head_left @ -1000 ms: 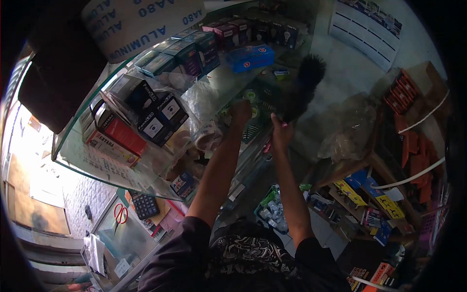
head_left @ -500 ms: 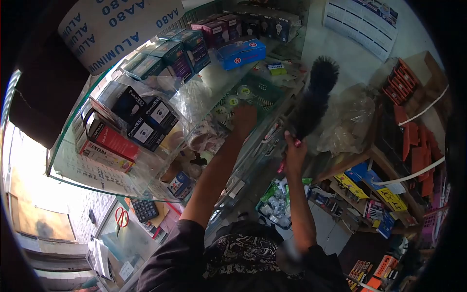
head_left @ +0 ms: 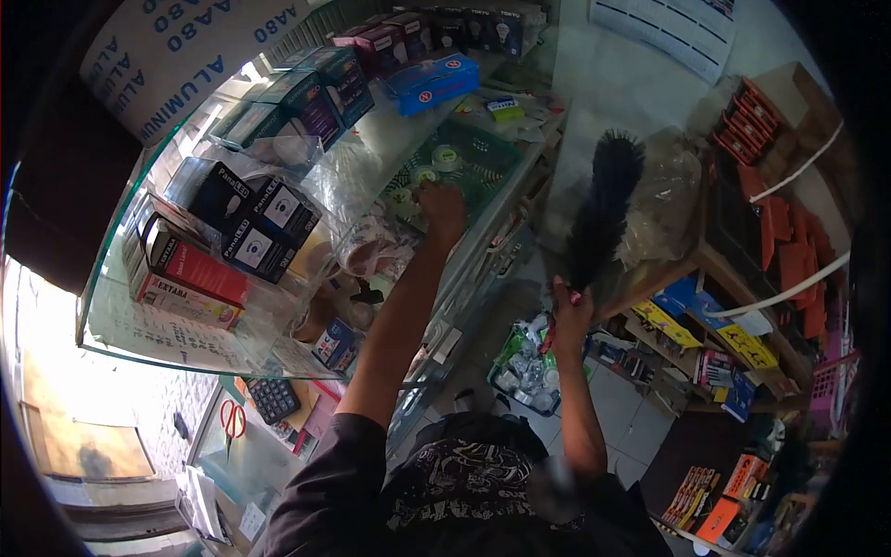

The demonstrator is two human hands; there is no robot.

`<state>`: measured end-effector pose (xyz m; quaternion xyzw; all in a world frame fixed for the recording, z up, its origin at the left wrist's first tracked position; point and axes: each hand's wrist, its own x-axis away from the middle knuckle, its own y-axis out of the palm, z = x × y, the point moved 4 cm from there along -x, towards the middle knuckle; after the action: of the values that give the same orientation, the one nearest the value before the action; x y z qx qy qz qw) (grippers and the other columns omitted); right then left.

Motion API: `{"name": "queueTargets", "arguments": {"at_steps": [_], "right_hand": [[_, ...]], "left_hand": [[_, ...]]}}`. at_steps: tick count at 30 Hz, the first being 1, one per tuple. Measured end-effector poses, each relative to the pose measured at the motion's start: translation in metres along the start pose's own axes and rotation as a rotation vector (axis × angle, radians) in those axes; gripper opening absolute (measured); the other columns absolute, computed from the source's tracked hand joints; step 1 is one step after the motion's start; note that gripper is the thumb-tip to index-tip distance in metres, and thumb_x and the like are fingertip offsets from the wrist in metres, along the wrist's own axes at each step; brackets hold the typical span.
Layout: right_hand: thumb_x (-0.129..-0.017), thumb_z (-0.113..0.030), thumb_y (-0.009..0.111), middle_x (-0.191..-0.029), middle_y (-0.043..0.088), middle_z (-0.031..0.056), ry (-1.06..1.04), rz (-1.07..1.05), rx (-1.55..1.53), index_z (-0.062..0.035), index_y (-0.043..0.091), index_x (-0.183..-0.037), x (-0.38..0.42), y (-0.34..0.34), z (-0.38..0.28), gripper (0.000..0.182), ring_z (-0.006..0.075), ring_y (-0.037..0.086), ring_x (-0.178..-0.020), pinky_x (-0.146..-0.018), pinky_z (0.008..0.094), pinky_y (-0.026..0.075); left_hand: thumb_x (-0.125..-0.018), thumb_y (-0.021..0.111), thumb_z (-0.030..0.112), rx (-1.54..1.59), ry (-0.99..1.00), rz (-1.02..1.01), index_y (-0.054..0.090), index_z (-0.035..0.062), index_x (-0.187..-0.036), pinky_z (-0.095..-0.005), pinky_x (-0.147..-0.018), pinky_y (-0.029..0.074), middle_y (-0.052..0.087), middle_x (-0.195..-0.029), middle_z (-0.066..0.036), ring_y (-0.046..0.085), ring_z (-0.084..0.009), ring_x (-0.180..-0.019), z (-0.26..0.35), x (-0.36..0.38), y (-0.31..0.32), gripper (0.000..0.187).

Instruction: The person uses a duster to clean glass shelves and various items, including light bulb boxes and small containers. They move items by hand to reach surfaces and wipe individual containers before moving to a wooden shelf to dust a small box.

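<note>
My left hand [head_left: 441,210] is over the green tray [head_left: 483,153] on the glass counter. Its fingers are curled in, close to a round item with a green label [head_left: 425,174]; anything inside them is hidden. Another such round item [head_left: 446,158] lies in the tray just beyond. In my right hand [head_left: 567,320] is the pink handle of a dark feather duster [head_left: 603,204], gripped with the bristles pointing up and away from me. Beside my left forearm sits a plastic-wrapped roll [head_left: 362,243] in the glass case.
Bulb boxes [head_left: 264,223] and a blue box [head_left: 432,84] stand along the glass counter [head_left: 111,269]. A bin of clear plastic pieces [head_left: 529,367] is on the floor. Wooden shelves [head_left: 650,278] hold goods at the right. White cables [head_left: 789,292] hang there. Red scissors [head_left: 232,420] lie lower left.
My left hand has shifted slightly toward the near round item, its fingers showing more. My right hand and the duster have come down a little. The whole view has shifted somewhat.
</note>
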<state>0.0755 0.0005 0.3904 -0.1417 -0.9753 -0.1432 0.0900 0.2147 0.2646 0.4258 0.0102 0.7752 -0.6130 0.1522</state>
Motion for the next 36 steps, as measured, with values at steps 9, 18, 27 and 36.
{"name": "queueTargets", "arguments": {"at_steps": [9,18,27,36], "right_hand": [[-0.094,-0.022,0.059,-0.066,0.061,0.0022,0.024,-0.071,0.108,-0.0066,0.054,-0.102,0.041,-0.083,0.030,0.018,0.0040,0.038,-0.037,-0.033,0.0210,0.029],[-0.096,-0.022,0.054,-0.060,0.055,0.0012,0.267,0.112,0.398,-0.0018,0.059,-0.100,0.128,-0.207,0.133,0.021,0.0043,0.040,-0.039,-0.036,0.0217,0.031],[-0.096,-0.028,0.055,-0.057,0.053,0.0022,0.455,0.365,0.498,-0.0028,0.058,-0.091,0.228,-0.307,0.238,0.026,0.0049,0.040,-0.038,-0.036,0.0219,0.032],[-0.096,-0.024,0.054,-0.056,0.052,0.0024,0.634,0.518,0.423,-0.0035,0.055,-0.088,0.261,-0.323,0.266,0.022,0.0061,0.041,-0.037,-0.035,0.0227,0.033]], "left_hand": [[-0.081,0.060,0.017,0.536,0.042,0.290,0.062,0.0026,-0.108,-0.0496,-0.084,0.045,0.058,-0.116,-0.021,0.055,-0.0404,-0.104,0.003,0.034,-0.060,0.030],[-0.082,0.063,0.019,1.201,0.232,-0.246,0.060,0.0065,-0.107,-0.0459,-0.089,0.044,0.061,-0.105,-0.016,0.057,-0.0354,-0.099,0.126,0.251,0.035,0.028],[-0.082,0.059,0.018,0.650,0.578,-0.622,0.053,0.0082,-0.125,-0.0531,-0.095,0.039,0.049,-0.130,-0.015,0.043,-0.0337,-0.123,0.209,0.447,0.263,0.044],[-0.084,0.053,0.017,0.488,0.967,-0.312,0.054,0.0083,-0.125,-0.0502,-0.101,0.036,0.057,-0.123,-0.010,0.046,-0.0277,-0.122,0.257,0.443,0.312,0.042]]}}
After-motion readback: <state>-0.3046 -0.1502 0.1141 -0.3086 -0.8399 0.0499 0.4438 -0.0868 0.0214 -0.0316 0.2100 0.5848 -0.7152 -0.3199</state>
